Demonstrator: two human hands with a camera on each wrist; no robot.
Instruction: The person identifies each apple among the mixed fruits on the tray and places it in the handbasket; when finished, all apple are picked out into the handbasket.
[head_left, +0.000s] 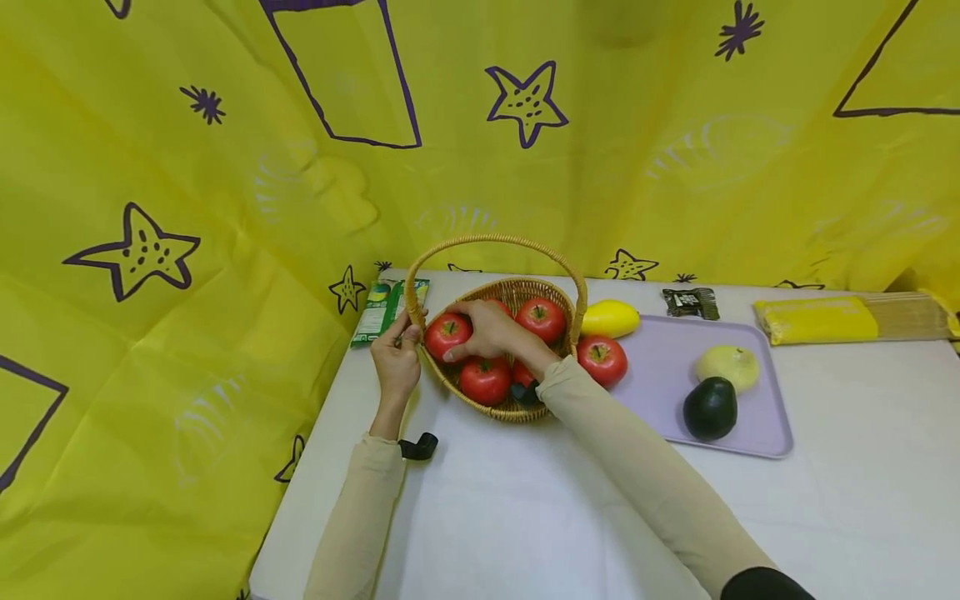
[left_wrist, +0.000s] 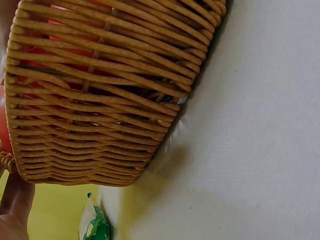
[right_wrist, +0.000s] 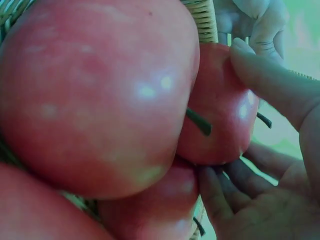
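A woven wicker basket [head_left: 510, 414] with a tall arched handle [head_left: 491, 239] holds several red apples. My left hand [head_left: 396, 362] grips the foot of the handle at the basket's left side; in the left wrist view its fingers [left_wrist: 22, 200] show just beyond the rim. Reaching into the basket, my right hand [head_left: 491, 332] holds the leftmost apple [head_left: 447, 336]. The right wrist view shows thumb and fingers on opposite sides of that apple [right_wrist: 217, 95], with a larger-looking apple [right_wrist: 100, 95] close to the camera. Another apple [head_left: 486, 381] lies just below the hand.
Right of the basket, a red apple [head_left: 602, 361] and a yellow mango-like fruit [head_left: 611, 318] lie by a lilac tray [head_left: 652, 375]. On the tray are an avocado [head_left: 710, 408] and a pale green round fruit [head_left: 727, 368]. Behind are a green packet [head_left: 371, 321], dark wrapped snack [head_left: 690, 302] and noodle pack [head_left: 817, 320].
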